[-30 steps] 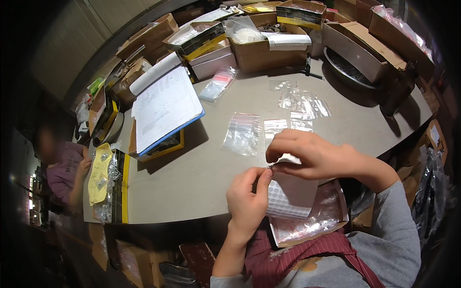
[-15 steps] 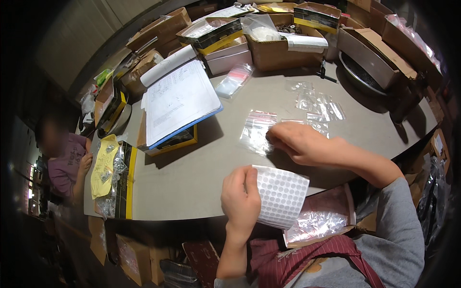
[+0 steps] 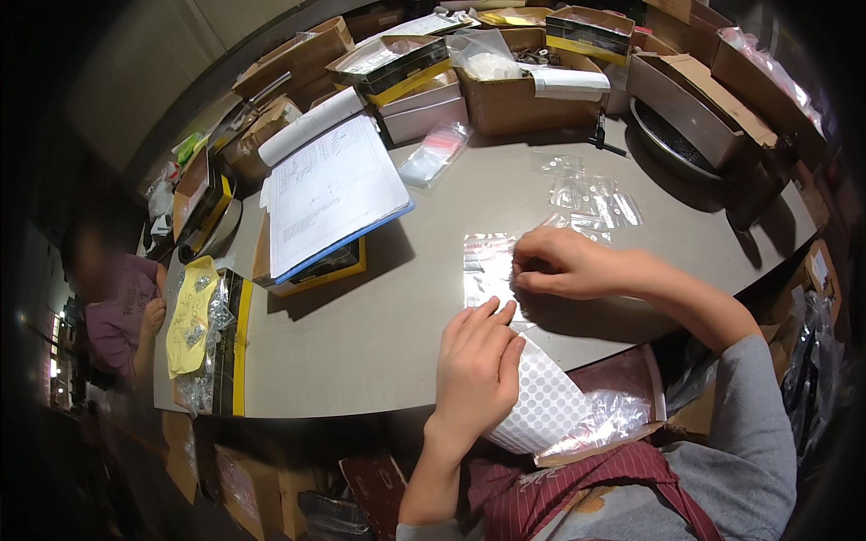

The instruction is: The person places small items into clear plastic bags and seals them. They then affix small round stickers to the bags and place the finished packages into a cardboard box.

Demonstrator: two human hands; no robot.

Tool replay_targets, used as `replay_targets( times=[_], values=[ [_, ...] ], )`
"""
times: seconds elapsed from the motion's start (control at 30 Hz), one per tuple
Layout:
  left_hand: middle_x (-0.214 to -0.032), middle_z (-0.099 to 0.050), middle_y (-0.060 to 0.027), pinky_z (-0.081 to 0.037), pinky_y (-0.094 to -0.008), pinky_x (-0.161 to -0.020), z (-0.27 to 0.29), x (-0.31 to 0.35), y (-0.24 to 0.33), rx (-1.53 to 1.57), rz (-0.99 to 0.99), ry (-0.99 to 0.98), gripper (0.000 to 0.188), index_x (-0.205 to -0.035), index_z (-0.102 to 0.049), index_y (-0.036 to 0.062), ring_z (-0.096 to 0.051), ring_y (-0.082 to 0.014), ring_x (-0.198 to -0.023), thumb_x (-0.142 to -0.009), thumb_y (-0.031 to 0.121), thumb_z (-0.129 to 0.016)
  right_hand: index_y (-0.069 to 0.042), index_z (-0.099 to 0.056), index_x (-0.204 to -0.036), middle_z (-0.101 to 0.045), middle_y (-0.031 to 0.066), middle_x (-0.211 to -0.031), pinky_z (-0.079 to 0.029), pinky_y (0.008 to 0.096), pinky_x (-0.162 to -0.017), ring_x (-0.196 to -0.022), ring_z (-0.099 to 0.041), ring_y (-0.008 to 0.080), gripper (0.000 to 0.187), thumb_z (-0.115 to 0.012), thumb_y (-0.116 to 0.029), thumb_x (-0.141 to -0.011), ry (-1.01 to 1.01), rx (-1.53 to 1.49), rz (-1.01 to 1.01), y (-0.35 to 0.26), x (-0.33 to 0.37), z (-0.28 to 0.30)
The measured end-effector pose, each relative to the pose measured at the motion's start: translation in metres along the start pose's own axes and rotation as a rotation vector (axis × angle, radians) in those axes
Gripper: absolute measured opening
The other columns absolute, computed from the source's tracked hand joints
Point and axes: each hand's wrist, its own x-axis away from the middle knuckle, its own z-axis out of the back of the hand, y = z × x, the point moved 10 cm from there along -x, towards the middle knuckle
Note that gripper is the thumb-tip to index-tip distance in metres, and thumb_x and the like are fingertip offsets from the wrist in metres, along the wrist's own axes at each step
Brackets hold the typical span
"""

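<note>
My left hand (image 3: pixel 478 370) is at the table's near edge, its fingers stretched toward a small clear zip bag (image 3: pixel 487 257). The thumb of that hand rests over a white sheet of round grey stickers (image 3: pixel 546 401), which slants down past the edge. My right hand (image 3: pixel 573 261) is closed in a pinch at the right side of the zip bag. Whatever lies between its fingertips is hidden. Several more small clear zip bags (image 3: pixel 595 200), some with a small ring-like piece inside, lie spread beyond my right hand.
A clipboard with papers (image 3: pixel 334 194) leans on a box at left. Open cardboard boxes (image 3: pixel 505 104) line the back, with a round black-filled pan (image 3: pixel 677 149) at right. An open box of clear bags (image 3: pixel 609 419) sits against me. Another person (image 3: pixel 122 307) is at far left.
My left hand has moved up and right, its fingers now extended over the zip bag. The sticker sheet has tilted and slid lower. My right hand has shifted slightly right, still pinched at the bag.
</note>
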Motion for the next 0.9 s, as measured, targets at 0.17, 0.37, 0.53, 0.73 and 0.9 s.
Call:
replay_targets(
  times=[0.17,0.37,0.53,0.73,0.9],
  values=[
    [-0.120,-0.072,-0.0155,-0.039,-0.0476,-0.109,0.002,0.001,0.001,-0.021,-0.001,-0.003,0.010,-0.098,-0.068,0.0006,-0.062,-0.0316,-0.124,-0.092,0.008,-0.064,0.002,-0.065,-0.090,-0.070,0.0182,-0.085,-0.052,0.0436,-0.073,-0.081,-0.067,0.0357,0.025,-0.073,-0.021,-0.087,0.034,0.125,-0.162,0.017,-0.016,0.000],
    [-0.121,-0.072,-0.0157,-0.039,-0.0468,-0.110,-0.003,0.002,-0.002,-0.021,0.015,-0.025,0.022,-0.108,-0.070,-0.0003,-0.063,-0.0313,-0.123,-0.088,0.007,-0.067,0.002,-0.068,-0.088,-0.069,0.0207,-0.078,-0.052,0.0450,-0.069,-0.076,-0.068,0.0384,0.050,-0.079,-0.047,-0.085,0.064,0.330,-0.278,0.042,-0.027,0.027],
    [-0.125,-0.071,-0.0160,-0.038,-0.0478,-0.110,-0.005,0.002,-0.002,-0.014,0.013,-0.047,0.009,-0.094,-0.067,0.0008,-0.061,-0.0323,-0.125,-0.093,0.009,-0.063,0.003,-0.067,-0.090,-0.068,0.0216,-0.086,-0.050,0.0490,-0.076,-0.085,-0.066,0.0415,0.043,-0.073,-0.040,-0.091,0.017,0.426,-0.137,0.029,-0.036,0.005],
    [-0.130,-0.068,-0.0181,-0.037,-0.0480,-0.110,-0.001,0.003,0.000,-0.029,0.032,-0.032,0.009,-0.092,-0.065,0.0008,-0.060,-0.0331,-0.127,-0.094,0.009,-0.062,0.002,-0.062,-0.093,-0.065,0.0207,-0.092,-0.049,0.0480,-0.080,-0.091,-0.062,0.0422,0.015,-0.063,-0.011,-0.086,0.066,0.260,-0.020,0.029,-0.033,0.012],
    [-0.130,-0.068,-0.0181,-0.038,-0.0474,-0.110,-0.006,0.001,0.001,-0.043,0.008,-0.045,0.010,-0.091,-0.064,0.0006,-0.060,-0.0336,-0.126,-0.094,0.010,-0.062,0.001,-0.056,-0.093,-0.060,0.0203,-0.092,-0.047,0.0462,-0.081,-0.095,-0.058,0.0421,0.022,-0.056,0.005,-0.071,0.218,0.226,-0.033,0.030,-0.003,0.042]
  ],
)
